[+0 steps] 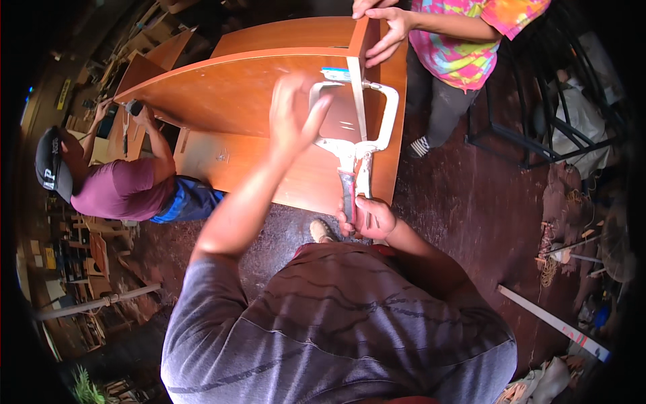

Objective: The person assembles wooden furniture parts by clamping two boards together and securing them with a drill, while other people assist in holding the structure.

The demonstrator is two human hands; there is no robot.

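Observation:
My right hand [372, 217] is closed around the handles of a locking C-clamp [385, 128]. The clamp has broad, pale C-shaped jaws, set one on each side of an upright wooden panel edge [356, 101]. Whether both jaw tips press on the wood, I cannot tell. Close by the left jaw, my left hand [294, 111] is raised, slightly blurred, with its fingers apart and nothing in them. A blue-and-white strip [336, 74] shows at the panel near the jaws. The panel belongs to a large orange-brown wooden cabinet [235, 87].
Across the cabinet, a person in a tie-dye shirt [454, 40] rests both hands on its top corner. At left, a crouching person in a cap [121, 185] holds a dark tool [134, 108] against the panel's far end. Black metal frames [518, 138] stand right; a bar [552, 322] lies on the floor.

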